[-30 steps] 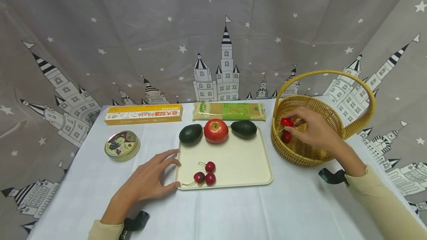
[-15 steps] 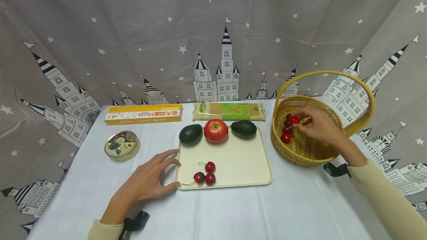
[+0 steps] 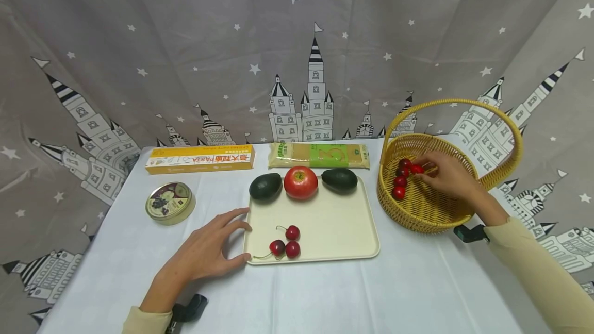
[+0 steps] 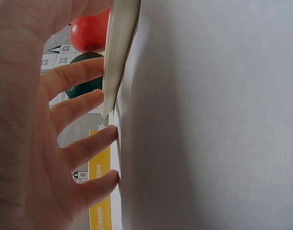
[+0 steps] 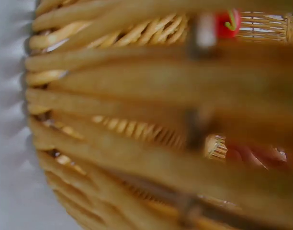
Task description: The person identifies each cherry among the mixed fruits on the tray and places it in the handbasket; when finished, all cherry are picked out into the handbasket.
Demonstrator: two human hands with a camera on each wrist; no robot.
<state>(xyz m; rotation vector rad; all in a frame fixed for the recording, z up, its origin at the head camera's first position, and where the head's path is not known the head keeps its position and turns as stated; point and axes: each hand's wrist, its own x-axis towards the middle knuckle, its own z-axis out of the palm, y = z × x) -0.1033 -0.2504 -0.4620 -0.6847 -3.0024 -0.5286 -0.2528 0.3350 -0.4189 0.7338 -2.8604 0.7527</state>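
Note:
My right hand (image 3: 446, 174) is inside the yellow wicker basket (image 3: 429, 224), its thumb and fingertips pinching a red cherry (image 3: 417, 169). Several more cherries (image 3: 400, 182) lie on the basket's left side. In the right wrist view the weave (image 5: 113, 96) hides most of that hand; one cherry (image 5: 228, 24) shows through a gap. My left hand (image 3: 204, 249), fingers spread, rests at the left edge of the cream tray (image 3: 334, 231). The left wrist view has its fingers against the tray's rim (image 4: 118, 52) and the cloth. Three cherries (image 3: 292, 249) lie on the tray near its front left.
Along the tray's back edge are two avocados (image 3: 265, 186) and a red round fruit (image 3: 300, 182). Behind stand a pasta box (image 3: 200, 159) and a noodle packet (image 3: 318, 155). A round tin (image 3: 169, 203) is at left. The basket's handle (image 3: 512, 133) arches over it.
My right hand has shifted rightward inside the basket with the pinched cherry, uncovering more cherries on the left side. My left hand and the tray have stayed put.

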